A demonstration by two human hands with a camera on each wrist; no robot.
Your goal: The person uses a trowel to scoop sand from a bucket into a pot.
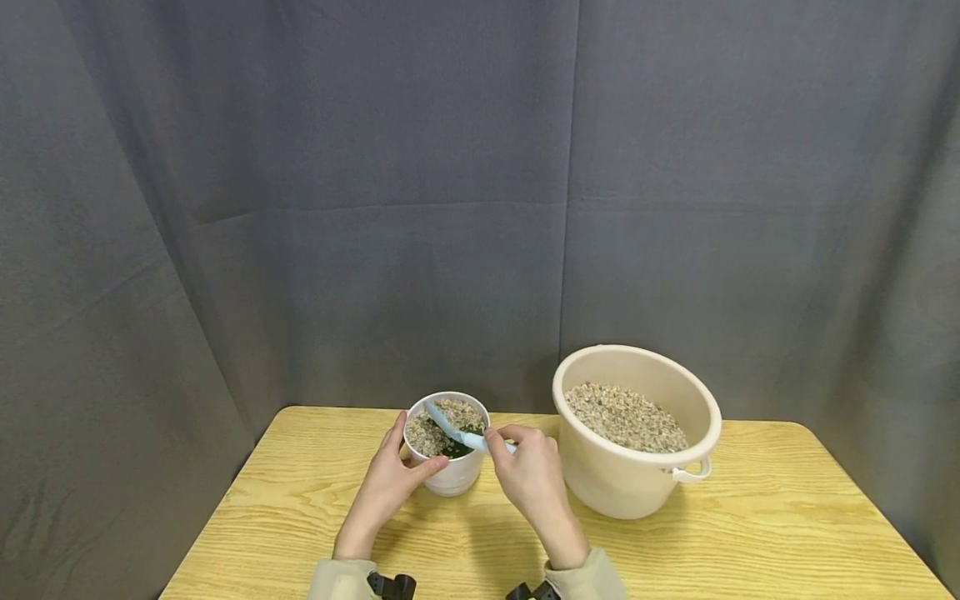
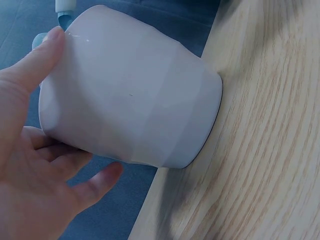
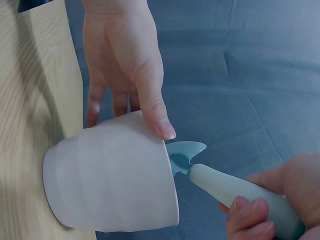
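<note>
Head view: white pot [image 1: 448,481] sits on wooden table [image 1: 300,500], left of cream bucket [image 1: 618,487] part-filled with gravel [image 1: 622,417]. Left hand [image 1: 386,487] grasps pot, thumb at near rim, fingers along its left side. Right hand [image 1: 531,473] clasps light-blue trowel [image 1: 472,440] by handle; blade at pot mouth, over pebbles [image 1: 425,436] and something green [image 1: 459,450]. Right wrist view: blade partly hidden behind rim.

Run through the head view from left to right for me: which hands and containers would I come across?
Left hand, white pot, right hand, cream bucket.
</note>
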